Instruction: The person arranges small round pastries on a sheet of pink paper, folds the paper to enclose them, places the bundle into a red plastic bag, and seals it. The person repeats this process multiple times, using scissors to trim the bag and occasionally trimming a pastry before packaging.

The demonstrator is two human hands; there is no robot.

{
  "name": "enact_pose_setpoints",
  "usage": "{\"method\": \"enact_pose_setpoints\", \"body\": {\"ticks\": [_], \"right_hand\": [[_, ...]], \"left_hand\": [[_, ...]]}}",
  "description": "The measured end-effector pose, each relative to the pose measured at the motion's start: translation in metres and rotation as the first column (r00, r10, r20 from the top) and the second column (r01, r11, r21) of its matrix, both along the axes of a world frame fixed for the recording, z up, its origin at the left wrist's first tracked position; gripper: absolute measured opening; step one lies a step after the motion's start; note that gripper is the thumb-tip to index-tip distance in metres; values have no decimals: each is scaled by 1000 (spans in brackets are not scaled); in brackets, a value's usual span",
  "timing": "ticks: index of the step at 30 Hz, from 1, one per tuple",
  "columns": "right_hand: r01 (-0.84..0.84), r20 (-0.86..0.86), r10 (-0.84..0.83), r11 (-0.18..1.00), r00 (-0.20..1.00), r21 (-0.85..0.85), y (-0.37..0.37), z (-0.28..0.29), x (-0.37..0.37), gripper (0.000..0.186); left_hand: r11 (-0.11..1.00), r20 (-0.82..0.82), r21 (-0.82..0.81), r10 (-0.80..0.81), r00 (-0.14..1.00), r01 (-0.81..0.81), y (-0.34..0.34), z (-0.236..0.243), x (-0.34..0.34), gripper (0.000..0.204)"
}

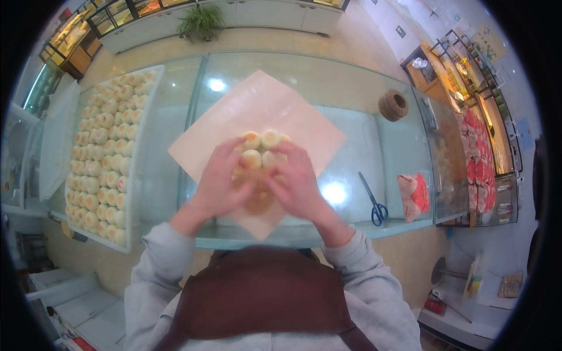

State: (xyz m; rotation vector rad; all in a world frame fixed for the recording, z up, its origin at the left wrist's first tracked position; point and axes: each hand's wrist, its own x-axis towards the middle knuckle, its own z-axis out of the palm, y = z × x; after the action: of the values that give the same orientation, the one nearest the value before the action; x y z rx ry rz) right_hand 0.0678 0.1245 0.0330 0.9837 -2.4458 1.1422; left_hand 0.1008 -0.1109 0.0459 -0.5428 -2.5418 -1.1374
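Observation:
On a diamond-turned sheet of pale pink paper [260,96] sits a small cluster of round, pale buns [252,158] with lightly browned tops, on the glass counter in front of me. My left hand [219,178] curls round the cluster's left side, and my right hand [297,182] does the same on the right. Both sets of fingers press against the buns, with the thumbs at the near side. The hands partly hide the near and outer buns. Something brownish shows below the thumbs, too blurred to tell.
A white tray [145,111] with rows of similar buns lies at the left. On the right are a twine roll [393,106], dark-handled scissors [374,205] and a red-and-white packet [414,197]. Farther right are stacked red-and-white packages [480,164]. A green plant [201,23] stands beyond the counter.

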Motion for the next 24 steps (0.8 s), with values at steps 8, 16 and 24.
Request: {"method": "enact_pose_setpoints", "body": {"ticks": [8, 16, 24], "right_hand": [[138, 237, -147, 989, 960, 54, -27, 3, -78, 19], [212, 290, -221, 975, 931, 63, -24, -12, -75, 20], [277, 206, -269, 961, 941, -11, -31, -33, -75, 14]], "left_hand": [[977, 230, 144, 119, 966, -155, -1, -13, -71, 14], [960, 223, 83, 244, 944, -268, 12, -27, -73, 12], [953, 122, 16, 299, 946, -303, 19, -32, -75, 13]]}}
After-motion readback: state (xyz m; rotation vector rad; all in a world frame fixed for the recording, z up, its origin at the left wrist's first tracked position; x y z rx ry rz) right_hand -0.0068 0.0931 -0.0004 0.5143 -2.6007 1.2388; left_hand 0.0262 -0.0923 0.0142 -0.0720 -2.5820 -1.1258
